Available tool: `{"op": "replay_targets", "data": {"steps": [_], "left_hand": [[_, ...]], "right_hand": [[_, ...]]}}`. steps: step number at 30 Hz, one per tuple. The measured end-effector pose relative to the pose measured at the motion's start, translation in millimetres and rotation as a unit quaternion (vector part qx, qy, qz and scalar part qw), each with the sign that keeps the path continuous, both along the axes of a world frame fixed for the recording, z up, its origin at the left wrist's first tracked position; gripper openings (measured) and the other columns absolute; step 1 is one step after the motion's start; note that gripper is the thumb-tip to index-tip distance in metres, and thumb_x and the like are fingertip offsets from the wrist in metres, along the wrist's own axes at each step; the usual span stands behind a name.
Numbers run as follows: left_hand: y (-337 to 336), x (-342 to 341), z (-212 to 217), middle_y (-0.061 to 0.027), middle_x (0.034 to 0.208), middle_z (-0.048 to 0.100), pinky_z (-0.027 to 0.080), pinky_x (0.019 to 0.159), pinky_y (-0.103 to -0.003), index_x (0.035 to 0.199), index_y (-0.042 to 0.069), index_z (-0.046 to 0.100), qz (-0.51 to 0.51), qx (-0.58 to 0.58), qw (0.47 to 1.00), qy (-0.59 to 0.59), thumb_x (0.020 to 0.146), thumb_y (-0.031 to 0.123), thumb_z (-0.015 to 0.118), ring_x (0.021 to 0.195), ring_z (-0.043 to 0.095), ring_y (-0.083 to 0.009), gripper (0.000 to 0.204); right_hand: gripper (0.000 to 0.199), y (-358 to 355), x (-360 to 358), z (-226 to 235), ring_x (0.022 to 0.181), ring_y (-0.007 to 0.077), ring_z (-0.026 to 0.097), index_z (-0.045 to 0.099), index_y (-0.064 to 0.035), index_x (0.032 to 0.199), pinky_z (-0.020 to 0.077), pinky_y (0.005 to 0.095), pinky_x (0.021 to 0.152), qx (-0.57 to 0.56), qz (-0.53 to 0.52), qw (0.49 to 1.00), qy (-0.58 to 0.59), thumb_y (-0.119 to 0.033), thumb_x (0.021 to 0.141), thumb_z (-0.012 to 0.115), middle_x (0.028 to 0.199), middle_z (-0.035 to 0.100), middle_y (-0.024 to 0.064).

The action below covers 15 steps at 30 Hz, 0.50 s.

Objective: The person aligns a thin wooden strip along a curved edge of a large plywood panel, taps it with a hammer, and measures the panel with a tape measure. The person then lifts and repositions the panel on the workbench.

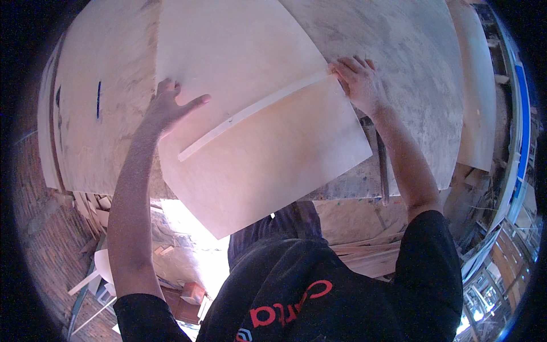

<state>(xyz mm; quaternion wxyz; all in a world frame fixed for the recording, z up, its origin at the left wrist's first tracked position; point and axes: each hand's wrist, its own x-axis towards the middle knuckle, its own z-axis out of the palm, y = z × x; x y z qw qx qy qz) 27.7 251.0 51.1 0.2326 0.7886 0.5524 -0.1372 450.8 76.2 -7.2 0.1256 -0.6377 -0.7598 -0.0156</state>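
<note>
A large pale thin wooden sheet [273, 154], likely plywood, lies at an angle over the worktable, its near corner jutting past the front edge. Across it runs a narrow straight wooden strip [250, 109], slanting up to the right. My left hand [168, 108] is at the sheet's left edge, fingers bent there and thumb stretched apart over the surface. My right hand [362, 82] is closed at the right edge, by the strip's far end, its thumb side against the sheet and strip. The undersides of both hands' fingers are partly hidden.
The dusty worktable [399, 51] extends beyond the sheet on both sides. A short dark blue bar or slot [98, 100] shows at left. A dark rod [383, 171] is under my right forearm. Boards [364, 256] and a reddish box [192, 293] lie below.
</note>
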Motion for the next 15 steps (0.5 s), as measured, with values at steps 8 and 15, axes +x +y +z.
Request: {"op": "replay_targets", "data": {"steps": [8,15], "left_hand": [[-5.4,-4.3,-7.8,-0.0261,0.151,0.041,0.033,0.120,-0.052,0.149,-0.009,0.035,-0.004,0.042,0.998,0.042,0.069,0.082,0.073,0.142,0.044,-0.0376,0.127],[1.9,-8.5,-16.9,-0.0252,0.147,0.044,0.033,0.120,-0.050,0.147,-0.008,0.039,-0.001,0.025,1.000,0.007,0.069,0.084,0.072,0.138,0.047,-0.0374,0.126]], "right_hand": [[0.020,88.9,2.1,-9.9,0.112,0.0265,0.061,0.067,-0.0175,0.112,0.0463,0.0480,0.094,0.028,0.080,0.996,-0.003,-0.012,0.092,0.067,0.112,0.066,-0.0001],[0.020,49.5,9.7,5.5,0.110,0.0271,0.060,0.068,-0.0160,0.112,0.0459,0.0478,0.093,-0.025,0.078,0.996,-0.017,-0.013,0.092,0.067,0.109,0.066,0.0010]]}}
